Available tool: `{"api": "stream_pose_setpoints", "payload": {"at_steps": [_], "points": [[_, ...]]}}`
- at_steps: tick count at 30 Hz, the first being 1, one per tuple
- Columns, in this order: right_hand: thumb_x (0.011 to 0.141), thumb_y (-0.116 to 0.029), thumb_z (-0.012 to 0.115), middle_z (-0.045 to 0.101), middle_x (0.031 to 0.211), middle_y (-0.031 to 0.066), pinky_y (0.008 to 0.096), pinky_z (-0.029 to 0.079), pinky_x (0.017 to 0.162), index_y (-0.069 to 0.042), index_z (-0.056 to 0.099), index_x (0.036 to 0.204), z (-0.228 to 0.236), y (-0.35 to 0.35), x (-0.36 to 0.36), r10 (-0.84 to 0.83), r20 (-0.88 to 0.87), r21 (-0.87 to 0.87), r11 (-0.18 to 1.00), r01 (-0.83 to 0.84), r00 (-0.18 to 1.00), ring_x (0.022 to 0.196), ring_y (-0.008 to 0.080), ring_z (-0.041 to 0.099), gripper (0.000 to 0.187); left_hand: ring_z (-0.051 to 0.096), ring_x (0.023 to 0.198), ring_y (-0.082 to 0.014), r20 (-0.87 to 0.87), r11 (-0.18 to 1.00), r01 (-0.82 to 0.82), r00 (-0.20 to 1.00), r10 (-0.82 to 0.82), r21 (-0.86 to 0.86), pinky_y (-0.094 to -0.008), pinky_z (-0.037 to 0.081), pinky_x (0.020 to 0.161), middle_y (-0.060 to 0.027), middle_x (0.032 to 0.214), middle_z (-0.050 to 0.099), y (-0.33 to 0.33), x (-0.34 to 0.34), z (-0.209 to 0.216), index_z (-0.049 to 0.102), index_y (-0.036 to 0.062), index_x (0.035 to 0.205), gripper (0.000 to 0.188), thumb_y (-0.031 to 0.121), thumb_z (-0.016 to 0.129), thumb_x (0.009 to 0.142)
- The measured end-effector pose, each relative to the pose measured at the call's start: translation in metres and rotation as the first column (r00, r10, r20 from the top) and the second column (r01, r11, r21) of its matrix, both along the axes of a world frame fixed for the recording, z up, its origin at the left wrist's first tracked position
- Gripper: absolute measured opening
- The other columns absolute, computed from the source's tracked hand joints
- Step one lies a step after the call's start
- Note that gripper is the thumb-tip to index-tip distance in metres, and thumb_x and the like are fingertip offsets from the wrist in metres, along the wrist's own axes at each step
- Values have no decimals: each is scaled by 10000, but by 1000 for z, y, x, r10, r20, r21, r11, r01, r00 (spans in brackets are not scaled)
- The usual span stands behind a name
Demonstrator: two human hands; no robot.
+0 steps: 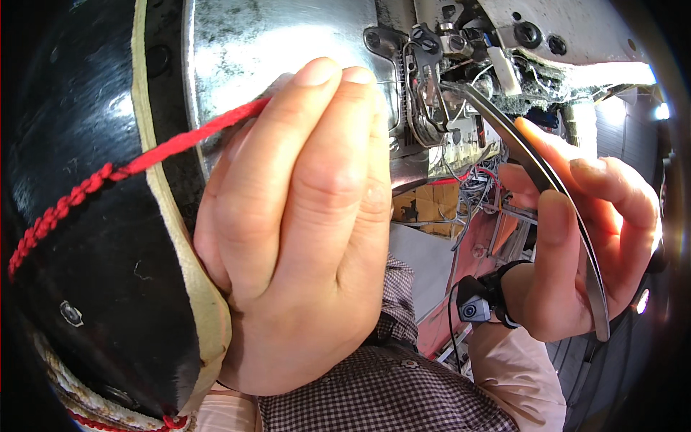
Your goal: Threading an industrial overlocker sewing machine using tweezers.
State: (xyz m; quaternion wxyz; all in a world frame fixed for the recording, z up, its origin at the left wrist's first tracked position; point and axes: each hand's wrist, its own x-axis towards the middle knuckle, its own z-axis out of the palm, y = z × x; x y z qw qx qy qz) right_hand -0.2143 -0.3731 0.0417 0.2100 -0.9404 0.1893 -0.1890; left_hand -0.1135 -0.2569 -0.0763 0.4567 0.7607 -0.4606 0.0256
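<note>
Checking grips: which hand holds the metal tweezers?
The right hand grips the long curved tweezers. The left hand lies flat on the machine bed by the red cord.

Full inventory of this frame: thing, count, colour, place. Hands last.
Sewing machine: 1, shiny metal bed with needle parts at top centre.
Tweezers: 1, long curved metal pair, tip at the needle area, running down through the right hand.
Red cord: 1, braided, runs from the left edge up to the left hand's fingertips.
Black panel: 1, dark with cream edge trim, left side.
Checked sleeve: 1, brown and white, bottom centre.
Wrist device: 1, black, strapped on the right wrist.
Left hand: centre, fingers pressed on the machine bed, touching the cord end.
Right hand: right side, fingers closed on the tweezers.
</note>
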Motion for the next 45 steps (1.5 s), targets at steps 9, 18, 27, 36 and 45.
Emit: {"api": "stream_pose_setpoints", "payload": {"at_steps": [9, 18, 27, 36, 45], "points": [[898, 23, 519, 572, 1007, 273, 349, 597, 704, 99, 431, 1088, -2, -3, 0, 29, 39, -8, 1000, -29, 999, 902, 377, 659, 223, 467, 1202, -336, 106, 1000, 17, 994, -19, 17, -402, 343, 1029, -151, 1257, 531, 1, 4, 1, 535, -70, 1221, 450, 177, 606, 851], [900, 19, 520, 536, 984, 215, 367, 614, 711, 109, 435, 1079, -3, -2, 3, 31, 25, 14, 999, -32, 999, 941, 409, 642, 217, 468, 1199, -337, 137, 1000, 19, 990, -20, 13, -399, 341, 1028, -161, 1248, 536, 1, 7, -3, 537, -80, 1216, 439, 201, 577, 881], [896, 27, 524, 537, 965, 207, 360, 617, 688, 114, 443, 1067, -4, -5, 3, 67, 62, 5, 998, -67, 996, 923, 410, 647, 208, 468, 1200, -335, 207, 999, 35, 977, -41, 35, -394, 340, 1028, -160, 1249, 536, 2, 10, -1, 537, -80, 1217, 438, 201, 574, 883], [890, 14, 538, 579, 966, 282, 334, 600, 666, 95, 440, 1075, -2, -5, 1, 51, 32, -26, 998, -51, 998, 840, 366, 675, 225, 463, 1209, -329, 184, 999, 26, 982, -33, 42, -395, 341, 1030, -149, 1257, 534, 1, 7, 0, 538, -73, 1219, 445, 198, 588, 870], [901, 0, 527, 596, 1000, 358, 285, 561, 652, 66, 433, 1090, -2, -5, 0, 31, 18, -20, 999, -31, 999, 744, 303, 689, 221, 462, 1210, -323, 207, 997, 25, 978, -39, 68, -392, 335, 1036, -147, 1259, 535, 1, 7, 2, 546, -68, 1211, 433, 186, 590, 864]]}}
